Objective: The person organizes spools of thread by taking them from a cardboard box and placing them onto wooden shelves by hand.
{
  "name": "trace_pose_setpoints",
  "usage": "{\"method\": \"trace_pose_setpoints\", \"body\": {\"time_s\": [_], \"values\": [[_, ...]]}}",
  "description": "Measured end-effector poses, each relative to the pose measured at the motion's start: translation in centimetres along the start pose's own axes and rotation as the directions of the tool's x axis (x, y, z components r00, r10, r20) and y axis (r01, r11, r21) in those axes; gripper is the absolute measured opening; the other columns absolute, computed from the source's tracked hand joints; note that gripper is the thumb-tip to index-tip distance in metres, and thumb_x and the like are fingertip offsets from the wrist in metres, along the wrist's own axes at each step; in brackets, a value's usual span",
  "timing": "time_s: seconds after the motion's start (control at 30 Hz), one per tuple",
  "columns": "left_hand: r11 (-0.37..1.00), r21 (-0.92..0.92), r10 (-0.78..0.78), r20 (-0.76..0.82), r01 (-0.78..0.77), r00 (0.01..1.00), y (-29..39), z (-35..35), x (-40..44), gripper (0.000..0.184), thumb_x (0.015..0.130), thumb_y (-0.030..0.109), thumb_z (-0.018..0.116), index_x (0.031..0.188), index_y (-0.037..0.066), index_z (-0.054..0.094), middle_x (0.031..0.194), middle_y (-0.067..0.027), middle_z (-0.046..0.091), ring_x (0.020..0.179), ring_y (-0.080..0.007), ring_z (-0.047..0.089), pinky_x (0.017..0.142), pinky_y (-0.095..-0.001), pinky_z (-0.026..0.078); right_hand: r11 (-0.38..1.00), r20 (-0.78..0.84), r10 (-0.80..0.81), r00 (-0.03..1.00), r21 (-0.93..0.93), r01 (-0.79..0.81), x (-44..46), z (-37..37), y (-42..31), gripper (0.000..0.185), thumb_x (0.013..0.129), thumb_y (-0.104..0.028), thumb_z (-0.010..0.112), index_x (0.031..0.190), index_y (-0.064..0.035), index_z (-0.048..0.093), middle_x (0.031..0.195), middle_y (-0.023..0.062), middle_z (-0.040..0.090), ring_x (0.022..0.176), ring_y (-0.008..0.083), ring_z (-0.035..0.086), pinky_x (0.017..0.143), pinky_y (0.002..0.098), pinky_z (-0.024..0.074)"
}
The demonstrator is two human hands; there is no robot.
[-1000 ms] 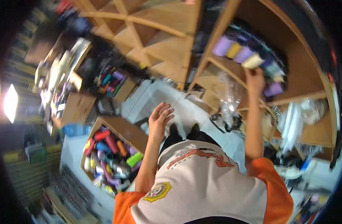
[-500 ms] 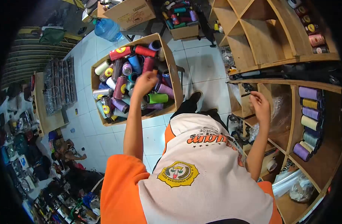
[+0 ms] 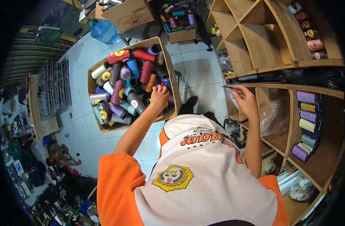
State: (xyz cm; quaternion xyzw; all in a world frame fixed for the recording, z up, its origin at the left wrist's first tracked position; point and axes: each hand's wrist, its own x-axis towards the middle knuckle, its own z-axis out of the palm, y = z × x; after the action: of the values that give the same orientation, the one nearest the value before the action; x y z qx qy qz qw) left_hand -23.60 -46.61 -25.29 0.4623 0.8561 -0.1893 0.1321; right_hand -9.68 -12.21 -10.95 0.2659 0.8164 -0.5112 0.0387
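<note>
My left hand (image 3: 160, 98) is inside the open cardboard box (image 3: 173, 79) of thread spools. Its fingers bend over a green spool (image 3: 166, 105), which shows only in small bits beside the hand. An orange-brown spool (image 3: 151, 83) and a blue spool (image 3: 165, 80) lie just beyond the fingers. On the right, my right hand (image 3: 242, 98) hovers near the front edge of the wooden shelf, its fingers loosely curled and apart, with nothing seen in them. Purple, yellow, cream and teal spools (image 3: 308, 122) stand in a row in the shelf compartment.
Wooden cubbies (image 3: 251, 41) rise at the upper right, with more spools (image 3: 314, 45). A smaller box of spools (image 3: 182, 35), a blue water bottle (image 3: 104, 32) and a carton (image 3: 133, 16) are beyond the big box. Another person (image 3: 63, 160) is low at the left.
My left hand first hung empty beside the box, then moved over the spools, and is now lower among them. My right hand has left the shelf's spool row. The view has swung left.
</note>
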Motion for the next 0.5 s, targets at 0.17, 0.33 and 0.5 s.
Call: {"method": "trace_pose_setpoints", "body": {"time_s": [0.17, 0.33, 0.5], "values": [[0.992, -0.001, 0.124, 0.103, -0.124, 0.987, -0.8, -1.6, 0.4, 0.058, 0.052, 0.025, 0.075, 0.106, 0.01, 0.059, 0.11, -0.0054, 0.053, 0.106, -0.0256, 0.046, 0.085, -0.0398, 0.035, 0.999, 0.005, -0.034, 0.999, 0.02, 0.034, -0.9, -0.1, -0.2, 0.029, 0.084, -0.015, 0.066, 0.108, -0.0013, 0.061, 0.094, 0.0112, 0.067, 0.087, 0.0167, 0.064, 0.076, 0.0285, 0.0495], [0.981, -0.101, 0.18, 0.177, -0.165, 0.968, -1.1, -1.6, 1.2, 0.08, 0.039, 0.03, 0.083, 0.111, 0.008, 0.055, 0.108, -0.0051, 0.057, 0.103, -0.0219, 0.052, 0.081, -0.0344, 0.038, 0.994, -0.007, -0.014, 1.0, 0.109, 0.015, -1.4, -0.3, 2.0, 0.027, 0.087, -0.011, 0.062, 0.113, -0.0019, 0.058, 0.087, 0.0024, 0.061, 0.077, 0.0071, 0.056, 0.068, 0.0201, 0.0454], [0.975, -0.157, 0.194, 0.287, -0.154, 0.938, -1.3, -3.2, 0.9, 0.083, 0.04, 0.035, 0.084, 0.112, 0.006, 0.055, 0.109, -0.0088, 0.058, 0.102, -0.0263, 0.055, 0.082, -0.0347, 0.045, 0.995, -0.018, -0.016, 1.0, 0.099, 0.018, -2.1, -0.3, 1.5, 0.028, 0.088, -0.011, 0.062, 0.113, -0.0012, 0.057, 0.087, 0.0019, 0.06, 0.076, 0.0066, 0.055, 0.066, 0.0195, 0.0448]]}}
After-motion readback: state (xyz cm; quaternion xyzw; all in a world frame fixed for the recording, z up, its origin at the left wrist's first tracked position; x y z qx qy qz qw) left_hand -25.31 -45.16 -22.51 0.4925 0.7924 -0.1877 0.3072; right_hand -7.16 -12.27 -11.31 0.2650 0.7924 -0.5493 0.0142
